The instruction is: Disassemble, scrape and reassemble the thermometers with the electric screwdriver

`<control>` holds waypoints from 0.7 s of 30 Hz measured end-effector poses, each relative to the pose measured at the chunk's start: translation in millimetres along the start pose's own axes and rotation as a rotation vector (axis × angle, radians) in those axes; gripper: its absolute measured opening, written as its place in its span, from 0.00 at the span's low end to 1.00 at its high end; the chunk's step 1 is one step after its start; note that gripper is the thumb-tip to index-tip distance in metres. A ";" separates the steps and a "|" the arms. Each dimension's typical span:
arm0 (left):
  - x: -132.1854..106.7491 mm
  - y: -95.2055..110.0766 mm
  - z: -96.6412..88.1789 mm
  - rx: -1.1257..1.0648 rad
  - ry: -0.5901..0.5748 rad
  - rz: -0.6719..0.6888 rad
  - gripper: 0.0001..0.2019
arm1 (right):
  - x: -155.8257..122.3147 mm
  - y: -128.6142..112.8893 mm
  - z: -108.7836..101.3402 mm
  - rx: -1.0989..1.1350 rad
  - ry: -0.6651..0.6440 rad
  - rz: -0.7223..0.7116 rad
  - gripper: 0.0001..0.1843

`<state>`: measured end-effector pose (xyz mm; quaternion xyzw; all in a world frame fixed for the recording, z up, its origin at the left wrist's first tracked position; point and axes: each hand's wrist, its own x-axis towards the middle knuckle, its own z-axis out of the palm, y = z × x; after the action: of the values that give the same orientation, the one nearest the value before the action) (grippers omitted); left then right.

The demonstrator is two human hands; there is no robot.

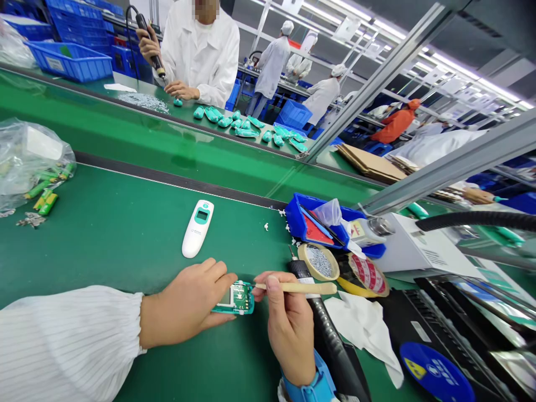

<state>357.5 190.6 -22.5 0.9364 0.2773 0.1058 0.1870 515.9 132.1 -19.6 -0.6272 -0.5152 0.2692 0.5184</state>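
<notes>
PCB (pixel 239 298) in left hand (pixel 186 301), stick (pixel 297 288) in right hand (pixel 288 329).

Open teal plastic housing (pixel 221 308), green circuit board (pixel 240 297) face up, a wooden stick (pixel 297 288) apparently touching its edge

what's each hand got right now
Left hand: closed, holding a green circuit board.
Right hand: closed, holding a wooden stick.
</notes>
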 end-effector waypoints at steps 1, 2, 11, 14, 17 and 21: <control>-0.2 -0.5 1.0 -0.001 0.006 0.003 0.21 | -0.1 0.0 0.1 -0.004 -0.002 -0.002 0.12; -0.5 -1.0 2.0 -0.003 0.011 0.006 0.21 | -0.2 0.2 0.2 -0.008 -0.004 -0.003 0.11; 0.6 -1.8 1.7 -0.015 0.012 0.016 0.18 | -1.9 6.9 2.1 -0.075 0.000 -0.060 0.10; 1.0 -0.5 -0.3 -0.010 -0.011 0.013 0.17 | -0.9 7.3 2.9 -0.110 -0.001 -0.052 0.10; -0.1 -0.6 0.8 0.003 0.001 0.014 0.16 | 0.4 7.4 3.6 -0.133 0.007 -0.044 0.10; -1.8 -1.9 4.7 0.017 0.031 0.028 0.16 | 1.2 7.0 4.6 -0.102 0.020 -0.017 0.11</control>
<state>356.6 189.7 -27.7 0.9401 0.2680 0.1202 0.1731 514.8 135.4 -27.3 -0.6509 -0.5284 0.2319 0.4933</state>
